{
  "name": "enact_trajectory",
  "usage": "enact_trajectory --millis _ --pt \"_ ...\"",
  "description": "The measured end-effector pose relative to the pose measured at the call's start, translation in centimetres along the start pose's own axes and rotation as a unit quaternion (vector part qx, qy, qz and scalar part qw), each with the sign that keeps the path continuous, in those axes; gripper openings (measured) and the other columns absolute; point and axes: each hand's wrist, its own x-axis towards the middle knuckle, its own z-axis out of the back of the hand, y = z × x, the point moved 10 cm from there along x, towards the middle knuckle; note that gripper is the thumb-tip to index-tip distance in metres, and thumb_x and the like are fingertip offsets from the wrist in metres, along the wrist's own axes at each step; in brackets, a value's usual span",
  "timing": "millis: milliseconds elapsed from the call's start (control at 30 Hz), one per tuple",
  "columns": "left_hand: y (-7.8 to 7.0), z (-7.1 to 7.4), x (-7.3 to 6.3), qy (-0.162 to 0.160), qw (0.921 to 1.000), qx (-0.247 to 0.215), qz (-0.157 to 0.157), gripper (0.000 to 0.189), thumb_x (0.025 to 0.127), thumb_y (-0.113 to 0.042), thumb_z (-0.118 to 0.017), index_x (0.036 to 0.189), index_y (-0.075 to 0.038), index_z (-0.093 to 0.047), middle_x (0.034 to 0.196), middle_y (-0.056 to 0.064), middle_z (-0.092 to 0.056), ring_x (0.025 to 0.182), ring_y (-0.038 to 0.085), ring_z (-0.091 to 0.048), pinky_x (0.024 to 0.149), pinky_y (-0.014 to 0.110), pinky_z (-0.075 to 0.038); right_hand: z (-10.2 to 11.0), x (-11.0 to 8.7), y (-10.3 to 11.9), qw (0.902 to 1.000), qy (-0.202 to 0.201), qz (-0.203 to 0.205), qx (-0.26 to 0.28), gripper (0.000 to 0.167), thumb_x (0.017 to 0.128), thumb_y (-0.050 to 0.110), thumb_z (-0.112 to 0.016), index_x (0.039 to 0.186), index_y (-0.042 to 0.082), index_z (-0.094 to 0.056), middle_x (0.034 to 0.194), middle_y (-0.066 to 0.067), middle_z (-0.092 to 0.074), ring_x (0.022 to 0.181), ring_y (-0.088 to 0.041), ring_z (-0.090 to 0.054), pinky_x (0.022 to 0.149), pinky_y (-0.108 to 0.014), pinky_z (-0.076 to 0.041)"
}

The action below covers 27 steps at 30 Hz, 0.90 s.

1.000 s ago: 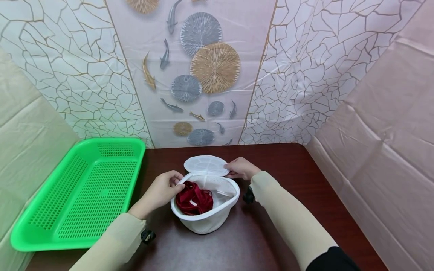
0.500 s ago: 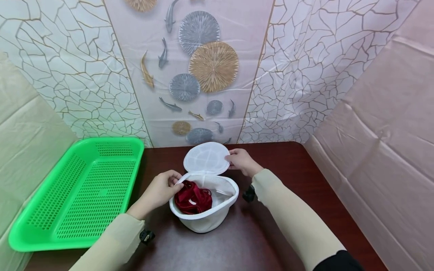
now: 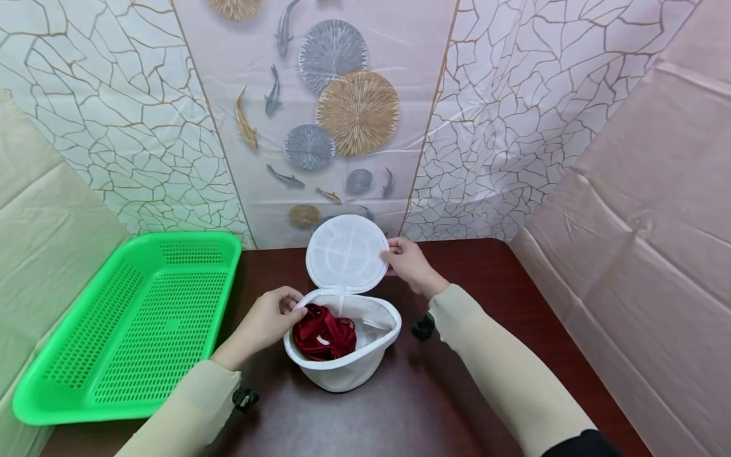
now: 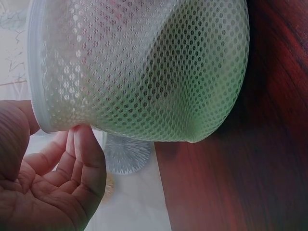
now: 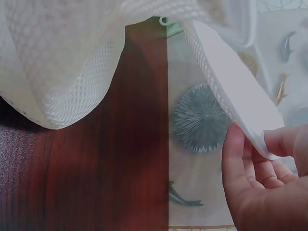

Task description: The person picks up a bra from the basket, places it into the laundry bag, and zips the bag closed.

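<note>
A white mesh laundry bag (image 3: 348, 377) stands on the table with its mouth facing up. Inside it lies a bundle of dark red cloth (image 3: 324, 333) with a small white tag. The bag's round lid (image 3: 347, 254) is joined at the back rim and stands raised. My left hand (image 3: 265, 324) pinches the bag's rim at the left, thumb on the inner side and fingers outside, as the left wrist view shows at the mesh wall (image 4: 159, 72). At the lid's right edge, my right hand (image 3: 411, 266) pinches it between thumb and fingers; the lid (image 5: 236, 82) looks tilted in the right wrist view.
A green perforated plastic basket (image 3: 228, 304) sits on the left of the dark red-brown table (image 3: 485, 330). A patterned sheet (image 3: 502, 127) hangs behind the table, with plain pinkish sheeting (image 3: 645, 228) along the right side.
My right hand has lifted the lid from lying nearly flat behind the bag to standing up. The left hand keeps its pinch on the rim, and the bag stays in place.
</note>
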Motion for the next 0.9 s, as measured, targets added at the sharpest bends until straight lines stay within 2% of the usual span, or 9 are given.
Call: enact_trajectory --millis 167,300,467,567,633,767,900 --pt "-0.2 0.7 0.1 -0.013 0.9998 -0.001 -0.011 0.016 0.089 -0.016 -0.069 0.101 -0.007 -0.065 0.080 0.000 -0.061 0.070 0.014 -0.056 0.064 0.031 -0.047 -0.1 -0.7 1.3 0.9997 0.002 0.026 -0.002 0.024 0.097 0.009 -0.057 0.120 0.003 -0.053 0.108 -0.015 -0.062 0.089 -0.030 -0.064 0.076 -0.040 -0.055" --pt "-0.3 1.4 0.5 -0.032 0.9993 -0.005 -0.016 0.025 0.090 -0.017 -0.068 0.111 -0.004 -0.061 0.088 0.005 -0.064 0.076 0.017 -0.060 0.070 0.035 -0.049 -0.4 -1.2 2.5 0.9984 0.009 0.054 -0.010 0.024 0.098 0.009 -0.056 0.120 0.002 -0.054 0.107 -0.016 -0.062 0.087 -0.027 -0.064 0.075 -0.039 -0.055" --pt "-0.1 2.1 1.3 -0.053 0.9984 -0.020 0.000 0.052 0.091 -0.019 -0.067 0.136 -0.003 -0.046 0.118 0.018 -0.059 0.099 0.030 -0.063 0.084 0.046 -0.050 -0.7 -1.9 3.6 0.9960 0.019 0.084 -0.022 0.023 0.098 0.009 -0.056 0.120 0.003 -0.055 0.106 -0.015 -0.063 0.088 -0.027 -0.064 0.074 -0.037 -0.056" --pt "-0.2 2.3 1.6 -0.057 0.9978 -0.032 0.005 0.066 0.092 -0.020 -0.066 0.146 -0.003 -0.034 0.136 0.023 -0.047 0.115 0.036 -0.056 0.090 0.049 -0.048 -1.0 -2.3 4.2 0.9943 0.025 0.100 -0.029 0.022 0.098 0.008 -0.056 0.119 0.004 -0.055 0.104 -0.015 -0.063 0.089 -0.027 -0.063 0.073 -0.036 -0.056" --pt "-0.5 2.4 1.7 -0.059 0.9970 -0.051 0.005 0.071 0.092 -0.018 -0.066 0.149 -0.002 -0.028 0.142 0.024 -0.040 0.122 0.038 -0.050 0.092 0.050 -0.047 -1.1 -2.4 4.5 0.9927 0.030 0.111 -0.034 0.021 0.098 0.009 -0.056 0.119 0.006 -0.056 0.102 -0.013 -0.063 0.090 -0.026 -0.063 0.074 -0.036 -0.056" --pt "-1.0 2.9 1.9 -0.069 0.9943 -0.081 -0.001 0.073 0.092 -0.015 -0.065 0.151 -0.003 -0.023 0.145 0.022 -0.038 0.127 0.038 -0.045 0.092 0.047 -0.047 -1.2 -2.9 5.2 0.9864 0.036 0.148 -0.062 0.020 0.098 0.010 -0.057 0.117 0.010 -0.057 0.099 -0.010 -0.063 0.088 -0.024 -0.063 0.072 -0.035 -0.055" --pt "-1.6 3.2 1.9 -0.081 0.9924 -0.091 -0.015 0.066 0.092 -0.011 -0.064 0.148 -0.003 -0.030 0.138 0.020 -0.046 0.121 0.035 -0.051 0.091 0.046 -0.048 -1.6 -3.7 6.0 0.9748 0.044 0.193 -0.103 0.019 0.097 0.013 -0.059 0.116 0.013 -0.060 0.096 -0.006 -0.063 0.084 -0.022 -0.061 0.069 -0.033 -0.053"
